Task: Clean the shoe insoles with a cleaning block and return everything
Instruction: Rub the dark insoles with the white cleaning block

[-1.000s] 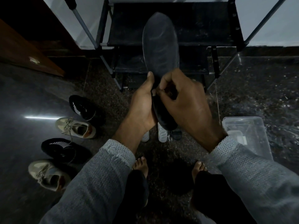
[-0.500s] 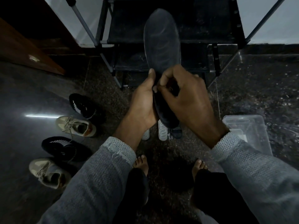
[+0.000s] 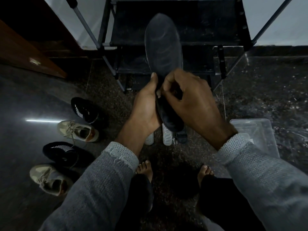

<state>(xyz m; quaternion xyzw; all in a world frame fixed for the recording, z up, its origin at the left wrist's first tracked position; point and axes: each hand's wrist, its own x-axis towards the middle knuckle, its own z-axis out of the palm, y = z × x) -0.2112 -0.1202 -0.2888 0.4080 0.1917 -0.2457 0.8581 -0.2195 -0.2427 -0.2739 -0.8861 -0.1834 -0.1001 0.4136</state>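
A long dark insole (image 3: 162,47) stands upright in the middle of the head view, toe end up, with pale smeared streaks on its face. My left hand (image 3: 146,105) grips its left edge near the middle, thumb on top. My right hand (image 3: 190,99) is curled over the insole's lower half, fingers pinched together against its surface; a small pale bit (image 3: 158,93) shows at the fingertips, and whether it is the cleaning block I cannot tell. The insole's heel end hangs below both hands.
A black shoe rack (image 3: 181,22) with metal poles stands straight ahead. Two black sneakers (image 3: 85,110) and two beige ones (image 3: 78,130) lie on the floor at left. A clear plastic box (image 3: 256,135) sits at right. Pale insoles (image 3: 167,135) lie under my hands, near my bare feet.
My right hand has shifted slightly up the insole, fingertips still pressed on it. The insole and left hand stay almost where they were.
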